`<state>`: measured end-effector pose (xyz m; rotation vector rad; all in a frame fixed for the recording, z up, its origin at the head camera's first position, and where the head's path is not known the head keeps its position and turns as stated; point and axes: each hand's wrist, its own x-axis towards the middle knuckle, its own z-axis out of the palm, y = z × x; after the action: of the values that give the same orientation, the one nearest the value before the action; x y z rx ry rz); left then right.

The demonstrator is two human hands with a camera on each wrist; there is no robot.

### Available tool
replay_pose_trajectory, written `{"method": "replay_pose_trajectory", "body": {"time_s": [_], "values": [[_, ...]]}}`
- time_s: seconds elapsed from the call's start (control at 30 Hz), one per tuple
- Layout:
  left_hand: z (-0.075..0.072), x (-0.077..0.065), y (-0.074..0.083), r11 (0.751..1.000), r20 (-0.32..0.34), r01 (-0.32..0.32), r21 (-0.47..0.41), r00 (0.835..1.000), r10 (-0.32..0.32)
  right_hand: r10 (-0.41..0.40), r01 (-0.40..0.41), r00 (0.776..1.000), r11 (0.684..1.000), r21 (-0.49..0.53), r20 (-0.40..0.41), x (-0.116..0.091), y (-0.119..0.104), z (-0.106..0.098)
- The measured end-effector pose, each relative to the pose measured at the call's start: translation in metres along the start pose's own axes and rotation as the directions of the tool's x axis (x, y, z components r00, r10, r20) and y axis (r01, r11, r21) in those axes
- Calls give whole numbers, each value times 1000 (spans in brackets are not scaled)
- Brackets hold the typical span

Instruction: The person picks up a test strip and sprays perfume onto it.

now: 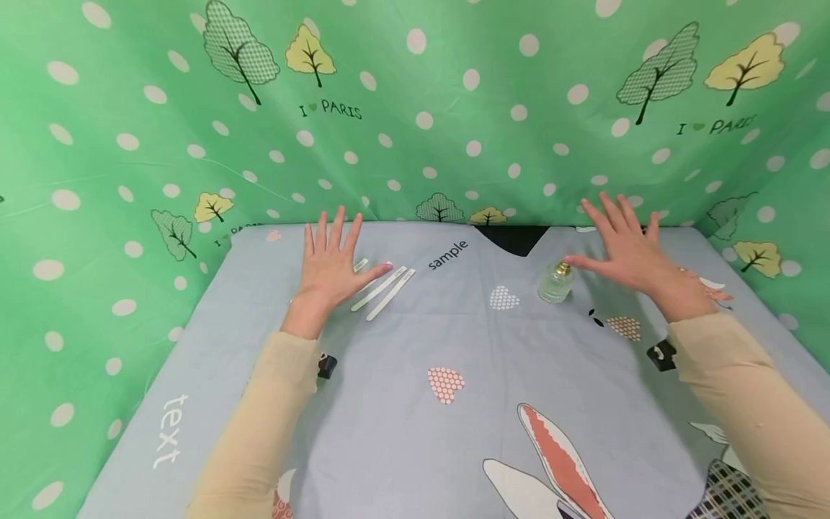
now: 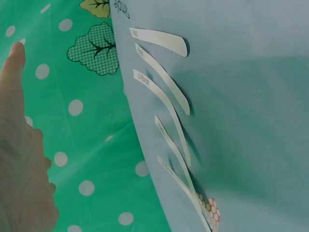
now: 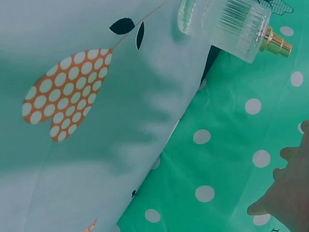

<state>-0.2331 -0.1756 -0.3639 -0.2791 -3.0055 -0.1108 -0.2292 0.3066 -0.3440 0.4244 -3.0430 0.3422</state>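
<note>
Both hands are raised above the cloth with fingers spread and nothing in them. In the head view my left hand (image 1: 329, 270) hovers over several white paper strips (image 1: 391, 295) and hides part of the group. The left wrist view shows the strips (image 2: 159, 89) as thin, slightly curved pieces with small print at one end, lying side by side. My right hand (image 1: 625, 249) is held just right of a clear glass perfume bottle (image 1: 555, 283), its thumb tip overlapping the gold sprayer neck in the head view. The bottle (image 3: 227, 24) stands upright and has no cap on.
A grey-blue printed cloth (image 1: 402, 447) covers the table, with hearts, rabbit ears and lettering as flat prints. Behind it and at both sides hangs a green dotted curtain (image 1: 421, 94) with tree prints, meeting the table's far edge.
</note>
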Motion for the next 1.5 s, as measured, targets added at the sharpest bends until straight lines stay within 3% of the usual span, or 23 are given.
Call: {"method": "replay_pose_trajectory", "body": {"time_s": [0.97, 1.5], "values": [[9, 3, -3, 999, 31, 24, -36, 999, -23, 2, -2, 1000, 1000, -5, -12, 1, 4, 14], [15, -2, -5, 999, 43, 29, -38, 999, -27, 9, -9, 1000, 1000, 3, 23, -3, 7, 21]]}}
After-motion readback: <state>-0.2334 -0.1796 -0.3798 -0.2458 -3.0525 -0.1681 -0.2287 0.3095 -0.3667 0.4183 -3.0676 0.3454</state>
